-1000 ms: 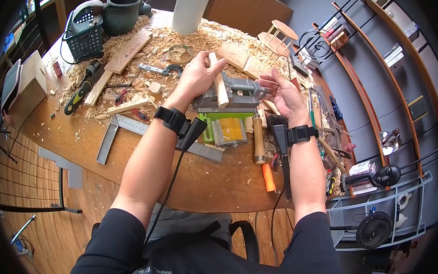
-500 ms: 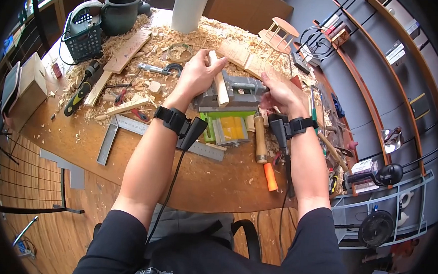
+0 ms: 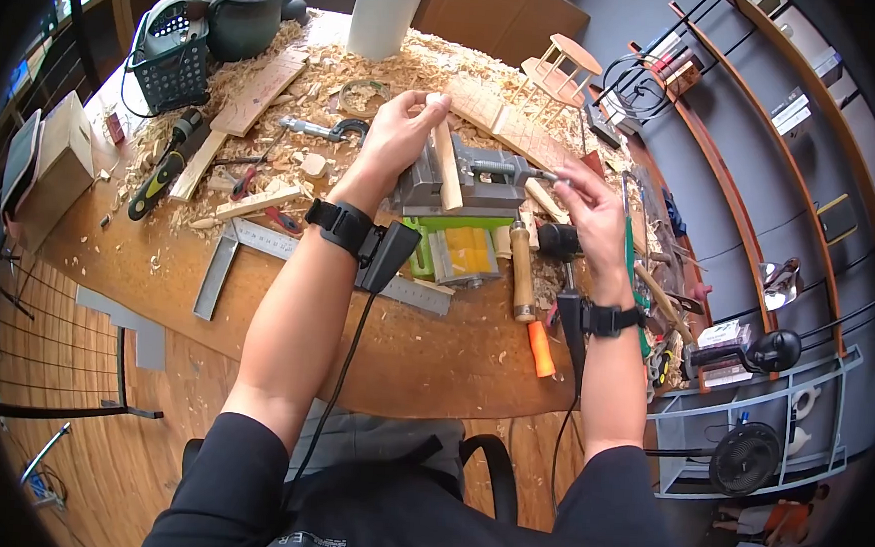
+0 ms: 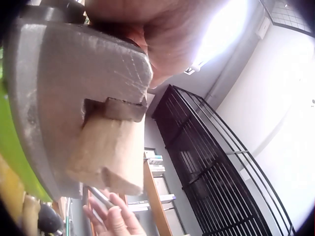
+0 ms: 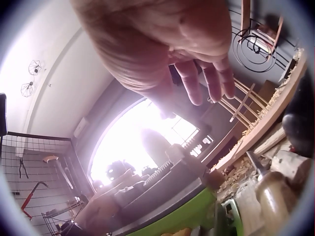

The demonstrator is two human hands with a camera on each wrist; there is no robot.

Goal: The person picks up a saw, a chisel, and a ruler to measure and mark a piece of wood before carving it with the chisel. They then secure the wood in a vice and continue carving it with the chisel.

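Observation:
My left hand [image 3: 398, 136] grips the upper end of a squared strip of wood [image 3: 448, 169]. The strip lies across the grey metal vise [image 3: 421, 187], seated in a notch of its jaw in the left wrist view, where the wood's cut end [image 4: 118, 162] faces the camera. To the right of the vise, my right hand [image 3: 598, 218] has its thumb and forefinger at the tip of the vise's handle [image 3: 546, 174], a thin metal rod. Its other fingers [image 5: 211, 83] stretch out loosely in the right wrist view.
Below the vise sits a green base [image 3: 418, 257] with a yellow-topped block. A wooden-handled tool [image 3: 522, 279], an orange handle [image 3: 540, 350] and a steel square [image 3: 219, 275] lie nearer the front edge. Shavings, boards [image 3: 258, 92] and a small wooden stool model [image 3: 560, 70] stand behind.
My right hand came in to the vise handle, then shifted right and turned, its fingers now at the rod's tip. The left hand stays on the wood strip, which sits slightly more upright.

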